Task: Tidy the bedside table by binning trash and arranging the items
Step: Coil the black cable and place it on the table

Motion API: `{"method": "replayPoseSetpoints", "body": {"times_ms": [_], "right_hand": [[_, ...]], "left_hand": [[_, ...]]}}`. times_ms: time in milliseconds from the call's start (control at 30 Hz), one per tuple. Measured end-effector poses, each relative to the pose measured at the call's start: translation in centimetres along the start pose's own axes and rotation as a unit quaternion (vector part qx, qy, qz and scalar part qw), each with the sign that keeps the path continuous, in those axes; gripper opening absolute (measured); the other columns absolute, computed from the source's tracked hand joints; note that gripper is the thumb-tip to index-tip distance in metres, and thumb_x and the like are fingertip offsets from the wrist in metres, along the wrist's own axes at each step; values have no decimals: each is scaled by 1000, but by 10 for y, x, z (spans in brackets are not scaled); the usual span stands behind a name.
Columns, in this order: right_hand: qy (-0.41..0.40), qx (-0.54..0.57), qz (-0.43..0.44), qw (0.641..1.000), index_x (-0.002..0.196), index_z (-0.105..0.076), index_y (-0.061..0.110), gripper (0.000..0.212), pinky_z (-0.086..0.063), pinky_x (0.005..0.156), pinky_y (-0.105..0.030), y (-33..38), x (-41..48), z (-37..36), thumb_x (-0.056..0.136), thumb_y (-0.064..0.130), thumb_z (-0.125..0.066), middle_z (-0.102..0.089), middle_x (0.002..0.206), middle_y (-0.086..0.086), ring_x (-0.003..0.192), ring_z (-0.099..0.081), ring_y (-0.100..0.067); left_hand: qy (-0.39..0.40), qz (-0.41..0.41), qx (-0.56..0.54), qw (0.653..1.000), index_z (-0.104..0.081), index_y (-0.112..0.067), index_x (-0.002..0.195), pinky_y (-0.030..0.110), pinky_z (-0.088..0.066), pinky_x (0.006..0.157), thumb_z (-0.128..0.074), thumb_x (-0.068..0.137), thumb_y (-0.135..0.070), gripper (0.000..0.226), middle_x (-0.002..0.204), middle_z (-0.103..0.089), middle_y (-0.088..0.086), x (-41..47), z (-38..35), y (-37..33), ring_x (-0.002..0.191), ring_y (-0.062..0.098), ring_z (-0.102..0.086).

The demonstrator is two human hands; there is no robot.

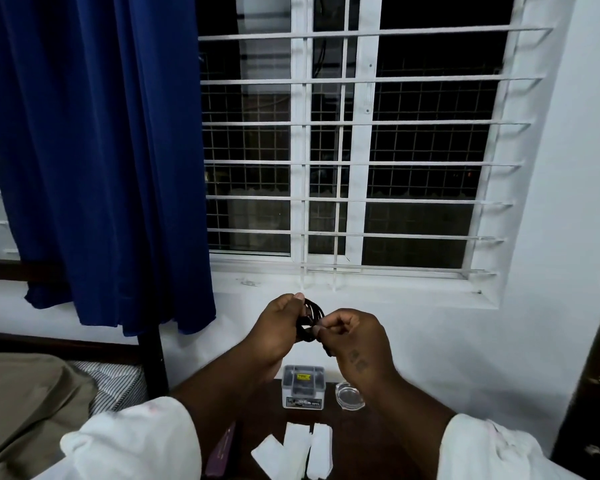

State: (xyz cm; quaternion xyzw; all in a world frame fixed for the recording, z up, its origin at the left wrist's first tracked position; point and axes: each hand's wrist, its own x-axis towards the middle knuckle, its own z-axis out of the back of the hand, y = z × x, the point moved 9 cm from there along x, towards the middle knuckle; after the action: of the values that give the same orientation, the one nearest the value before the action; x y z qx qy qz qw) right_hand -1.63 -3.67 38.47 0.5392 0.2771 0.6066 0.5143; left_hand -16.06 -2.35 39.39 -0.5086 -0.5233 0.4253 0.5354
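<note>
A coiled black cable point(311, 316) is held up in front of the wall, above the dark bedside table point(354, 441). My left hand point(280, 327) grips the coil from the left, and my right hand point(355, 336) pinches its loose end from the right. Below my hands, on the table, stand a grey plastic box with a yellow label point(303, 386) and a clear glass dish point(350, 395). White paper strips point(297, 448) lie at the table's front. A purple flat item point(222, 452) rests at the table's left edge.
A blue curtain point(94, 161) hangs at the left, over a barred window point(347, 150) with a white sill. A bed with a beige cover point(25, 403) and a dark frame post point(155, 362) stands left of the table. A dark door edge point(593, 393) is at the right.
</note>
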Motion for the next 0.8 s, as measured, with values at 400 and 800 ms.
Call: {"method": "replayPoseSetpoints", "body": {"times_ms": [400, 800], "right_hand": [[-78, -22, -7, 997, 81, -53, 25, 34, -57, 63, -43, 5, 1, 4, 73, 25, -86, -66, 67, -2, 61, -67, -24], [-29, -2, -29, 999, 94, -55, 29, 39, -56, 65, -38, 3, -3, -2, 73, 24, -88, -66, 84, -1, 60, -64, -16]], "left_hand": [[9, 9, -20, 1000, -55, -5, 91, 36, -52, 80, -40, 108, -22, 28, 85, -52, 14, -3, -4, 1, 85, 27, -52], [-30, 13, -56, 998, -55, -6, 97, 38, -47, 77, -41, 108, -22, 23, 94, -51, 17, 1, 1, 6, 88, 29, -50]]}}
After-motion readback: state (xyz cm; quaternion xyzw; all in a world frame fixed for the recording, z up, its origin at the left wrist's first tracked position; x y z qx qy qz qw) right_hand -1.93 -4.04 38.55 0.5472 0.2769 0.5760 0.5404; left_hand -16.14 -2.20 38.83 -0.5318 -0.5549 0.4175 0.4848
